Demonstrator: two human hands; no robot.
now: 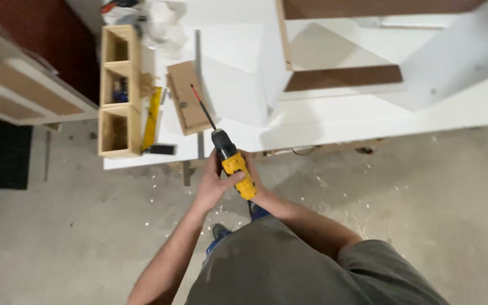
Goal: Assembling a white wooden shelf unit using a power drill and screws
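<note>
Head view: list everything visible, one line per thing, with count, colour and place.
cordless drill: one, yellow and black with a long red-shanked bit, held above the table's near edge
work table: one, white, upper half of the view
white panels: several, brown edges, stacked on the table's right
wooden organiser: one, pale wood, three compartments, table's left end
small wooden board: one, light brown, beside the organiser
yellow level: one, between organiser and board
floor: grey concrete, scattered with shavings
left hand: on the drill's body
right hand: around the drill's grip
</note>
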